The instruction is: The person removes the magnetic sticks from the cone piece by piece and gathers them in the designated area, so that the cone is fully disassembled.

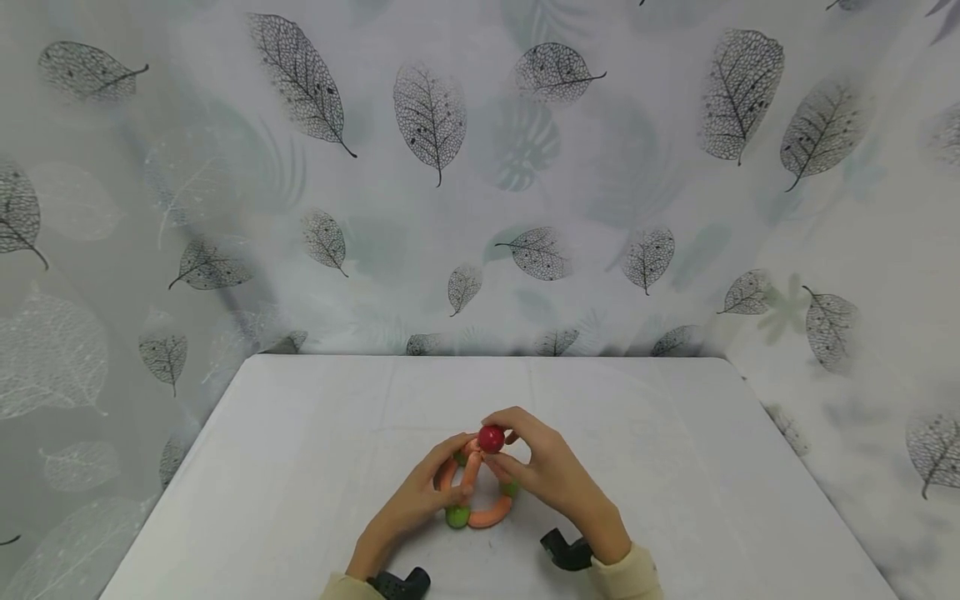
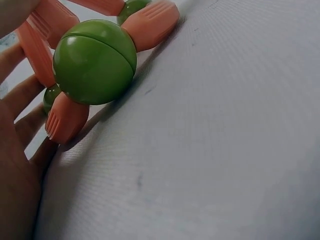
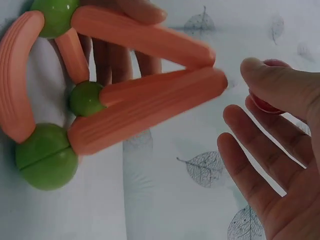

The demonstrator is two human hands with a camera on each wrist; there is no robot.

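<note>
A small frame of orange rods [image 3: 150, 112] and green balls [image 2: 95, 62] stands on the white table. Its straight rods lean together to a peak, while a curved orange rod [image 1: 491, 514] lies along the base. My left hand [image 1: 412, 493] grips the frame from the left, thumb over one straight rod and fingers behind. Between thumb and fingers, my right hand [image 1: 551, 467] pinches a red ball [image 1: 491, 438]. In the right wrist view the ball is beside the rods' upper ends with a gap between, mostly hidden by the thumb; the other fingers are spread.
The white table [image 1: 315, 433] reaches back to a leaf-printed cloth [image 1: 480, 200], which also hangs at both sides. A black wrist device [image 1: 567, 552] sits by the right sleeve, and another black device [image 1: 405, 583] by the left.
</note>
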